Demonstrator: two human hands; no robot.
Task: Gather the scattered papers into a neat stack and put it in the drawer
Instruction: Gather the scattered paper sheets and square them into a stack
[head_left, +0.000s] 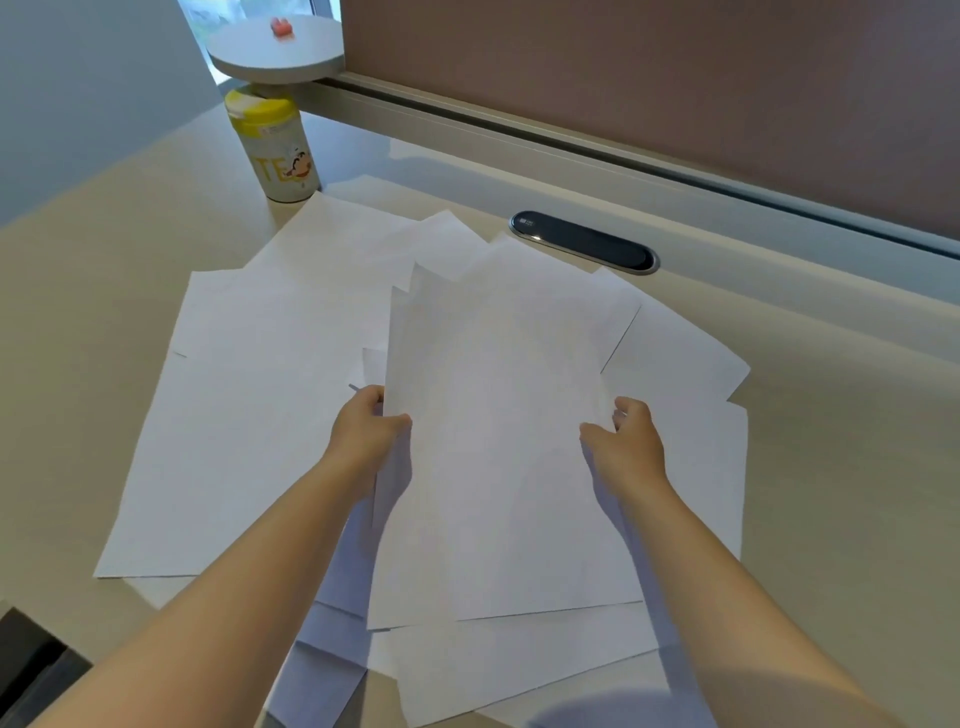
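Observation:
Several white sheets of paper lie fanned out over the beige desk (93, 291). In the middle, a loose bundle of sheets (493, 441) is lifted off the desk, its far end raised. My left hand (366, 431) grips the bundle's left edge, thumb on top. My right hand (626, 441) holds its right edge, thumb on top and fingers behind. More loose sheets (244, 426) stay flat on the desk to the left, with others (675, 353) to the right and under my forearms. No drawer is in view.
A yellow-lidded wipes canister (274, 148) stands at the back left, below a round grey shelf (275, 49) with a small pink object. A dark oval cable grommet (584, 241) sits behind the papers. A brown partition (649, 93) closes off the desk's far side.

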